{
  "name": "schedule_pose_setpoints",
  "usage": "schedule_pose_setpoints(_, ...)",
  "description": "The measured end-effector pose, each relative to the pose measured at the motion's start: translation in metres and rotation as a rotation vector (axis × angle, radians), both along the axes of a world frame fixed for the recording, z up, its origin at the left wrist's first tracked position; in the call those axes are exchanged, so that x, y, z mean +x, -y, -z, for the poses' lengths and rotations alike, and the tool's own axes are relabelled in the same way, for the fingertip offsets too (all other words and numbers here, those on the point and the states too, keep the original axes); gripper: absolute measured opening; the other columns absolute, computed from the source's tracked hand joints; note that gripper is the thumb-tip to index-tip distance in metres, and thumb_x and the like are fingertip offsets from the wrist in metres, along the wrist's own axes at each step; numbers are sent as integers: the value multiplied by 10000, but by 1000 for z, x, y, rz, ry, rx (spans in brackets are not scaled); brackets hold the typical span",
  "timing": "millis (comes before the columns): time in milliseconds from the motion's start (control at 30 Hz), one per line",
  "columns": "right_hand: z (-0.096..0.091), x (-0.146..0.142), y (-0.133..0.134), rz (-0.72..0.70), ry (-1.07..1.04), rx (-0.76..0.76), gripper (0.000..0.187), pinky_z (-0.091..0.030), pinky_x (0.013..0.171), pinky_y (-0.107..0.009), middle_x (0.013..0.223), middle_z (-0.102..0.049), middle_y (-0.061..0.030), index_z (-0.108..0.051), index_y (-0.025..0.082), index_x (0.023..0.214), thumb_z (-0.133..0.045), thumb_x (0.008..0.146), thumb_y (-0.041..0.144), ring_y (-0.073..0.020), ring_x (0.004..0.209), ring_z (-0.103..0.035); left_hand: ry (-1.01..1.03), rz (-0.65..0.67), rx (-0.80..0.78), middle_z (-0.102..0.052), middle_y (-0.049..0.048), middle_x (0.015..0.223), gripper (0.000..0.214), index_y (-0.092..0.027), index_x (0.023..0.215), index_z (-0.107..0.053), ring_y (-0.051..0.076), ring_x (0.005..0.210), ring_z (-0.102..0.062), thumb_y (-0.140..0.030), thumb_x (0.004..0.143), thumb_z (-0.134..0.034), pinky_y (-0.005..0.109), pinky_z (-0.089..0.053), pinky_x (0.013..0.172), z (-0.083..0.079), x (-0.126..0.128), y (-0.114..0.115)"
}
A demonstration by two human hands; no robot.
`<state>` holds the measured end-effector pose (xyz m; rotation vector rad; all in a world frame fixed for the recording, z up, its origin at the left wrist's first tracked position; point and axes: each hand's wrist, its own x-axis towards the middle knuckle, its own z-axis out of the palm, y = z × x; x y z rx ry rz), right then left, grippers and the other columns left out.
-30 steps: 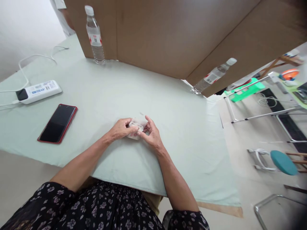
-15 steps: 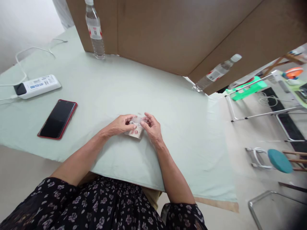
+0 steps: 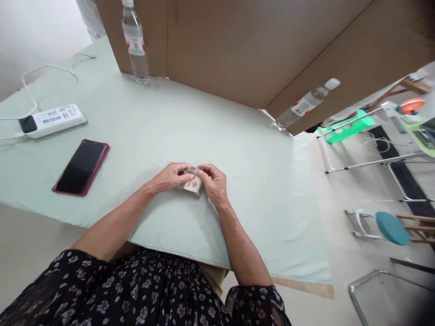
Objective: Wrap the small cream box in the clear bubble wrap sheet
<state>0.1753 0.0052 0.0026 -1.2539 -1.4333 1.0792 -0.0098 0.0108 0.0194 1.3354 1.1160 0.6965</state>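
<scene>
A small pale packet with red print (image 3: 193,185) lies low over the cloth near the table's front edge. Clear plastic film (image 3: 194,171) shows along its far side. My left hand (image 3: 172,176) grips the packet from the left, its thumb across the top face. My right hand (image 3: 214,182) is closed at the packet's right far corner, thumb against bent fingers, pinching the film. Its fingertips almost meet those of my left hand. The underside of the packet is hidden.
Left of my arms lie a phone in a red case (image 3: 81,166) and a white power bank (image 3: 52,121) with cables. Behind, a cardboard panel (image 3: 217,50) stands with a water bottle (image 3: 136,50) and a tilted second bottle (image 3: 306,106). A teal stool (image 3: 392,228) is at right.
My right fingers have drawn together and come nearer my left hand. The film that stood spread between both hands now looks bunched and smaller. My left hand keeps its hold on the packet.
</scene>
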Motion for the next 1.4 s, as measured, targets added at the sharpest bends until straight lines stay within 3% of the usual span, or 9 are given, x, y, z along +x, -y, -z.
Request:
schedule_pose_setpoints(133,-5,-1,3,-16,63,60,155,-530,807,-326,876,-730,-23,-729,226,861,-640,856,353,-179,822,-650,-8,-19,56,-747,56,882,440,-122,1049,-744,181,782,-655,-451,775,-644,274,-494,710,2,1,0)
schedule_pose_setpoints(300,0,0,3,-76,152,191,181,-514,939,-383,992,-745,-43,-767,257,911,-604,908,336,-212,972,-683,-114,-69,249,-736,43,842,439,-138,964,-752,165,757,-632,-506,873,-531,261,-467,698,9,2,-2)
schedule_pose_setpoints(467,5,7,5,-130,545,479,239,-437,1029,-439,1107,-758,-57,-758,276,1058,-576,960,397,-236,1119,-664,-251,-106,435,-732,42,805,432,-175,854,-740,181,801,-640,-456,937,-422,286,-477,787,14,3,-3)
schedule_pose_setpoints(633,7,10,12,-168,882,737,321,-407,1016,-461,1380,-644,-94,-690,284,1196,-639,933,461,-300,1315,-542,-288,-130,417,-750,56,866,423,-176,894,-749,192,840,-648,-440,931,-420,287,-490,787,12,-3,-4)
schedule_pose_setpoints(800,10,4,16,-57,944,840,232,-406,1008,-430,1393,-624,-103,-666,279,1194,-592,979,328,-271,1319,-529,-198,-134,288,-740,42,863,412,-137,1045,-736,160,722,-619,-413,868,-486,257,-480,659,11,-6,-5)
schedule_pose_setpoints(1133,19,-2,19,-40,841,841,175,-413,997,-415,1310,-660,-112,-627,253,1143,-551,991,293,-254,1260,-576,-207,-153,311,-703,23,762,372,-127,963,-745,137,660,-577,-355,816,-491,249,-459,639,12,-2,-6)
schedule_pose_setpoints(1267,22,-3,17,4,787,826,331,-414,1009,-441,1368,-615,-158,-589,224,1230,-556,975,433,-285,1272,-563,-214,-153,326,-704,24,758,368,-132,960,-749,145,674,-588,-358,821,-494,254,-467,656,12,-2,-6)
schedule_pose_setpoints(1400,24,-2,15,-43,866,793,252,-388,1043,-445,1372,-621,-102,-637,276,1188,-548,978,381,-281,1309,-532,-219,-149,344,-727,38,818,371,-134,968,-753,153,713,-615,-354,832,-488,255,-481,679,15,-3,-7)
